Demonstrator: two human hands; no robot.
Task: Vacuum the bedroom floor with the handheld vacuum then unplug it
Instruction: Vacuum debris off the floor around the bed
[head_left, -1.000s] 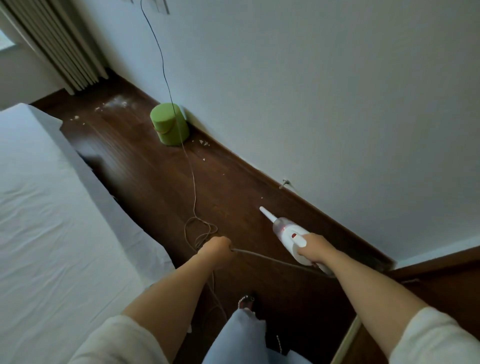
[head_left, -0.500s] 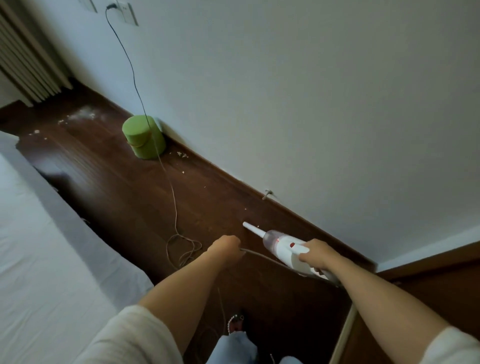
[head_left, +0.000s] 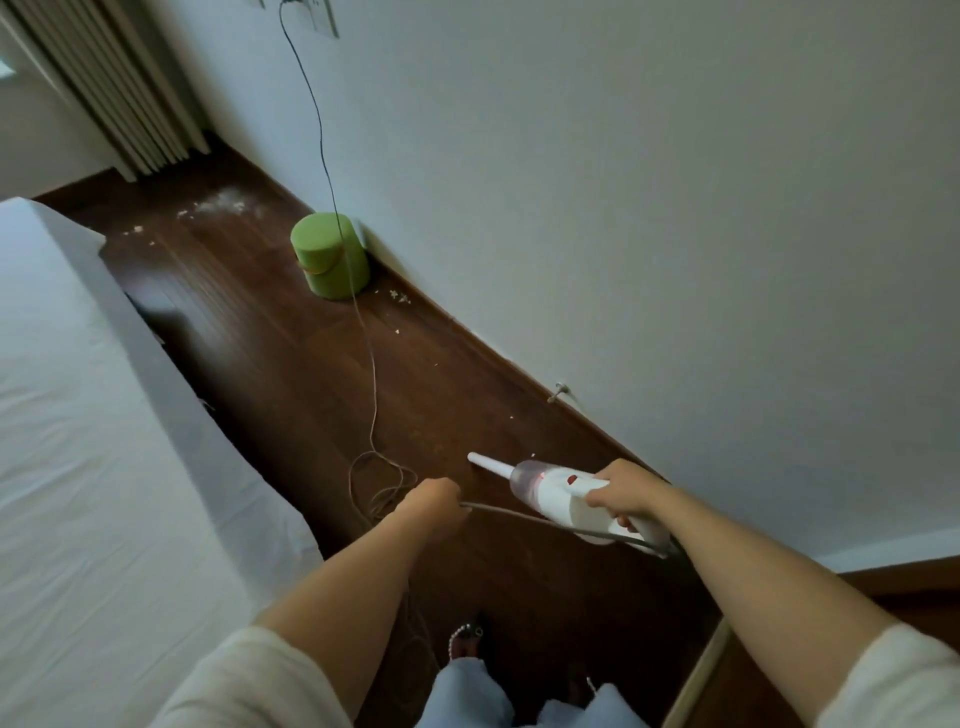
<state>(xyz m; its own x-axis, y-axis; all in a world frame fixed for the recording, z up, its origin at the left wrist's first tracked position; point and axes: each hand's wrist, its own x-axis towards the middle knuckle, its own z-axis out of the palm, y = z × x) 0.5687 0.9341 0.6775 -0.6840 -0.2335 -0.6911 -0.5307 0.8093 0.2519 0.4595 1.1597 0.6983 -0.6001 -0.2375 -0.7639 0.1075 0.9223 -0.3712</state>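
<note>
My right hand (head_left: 626, 493) grips the handle of a white handheld vacuum (head_left: 556, 493) with a clear dust cup and a narrow nozzle pointing left over the dark wood floor (head_left: 291, 374). My left hand (head_left: 434, 501) is closed on the vacuum's grey cord (head_left: 514, 514), which stretches between the hands. The cord loops on the floor, then rises along the wall to a wall socket (head_left: 311, 13) at the top. White crumbs (head_left: 221, 205) lie on the far floor near the curtain, and a few more crumbs (head_left: 399, 297) by the baseboard.
A green cylindrical bin (head_left: 330, 260) stands against the wall with the cord running across it. A bed with white sheets (head_left: 78, 441) fills the left side. Pleated curtains (head_left: 119, 88) hang at the far end. A door stop (head_left: 558, 391) sticks out from the baseboard.
The vacuum's nozzle has swung left and lower, away from the baseboard. My view shifted around the room. Both hands keep their grips.
</note>
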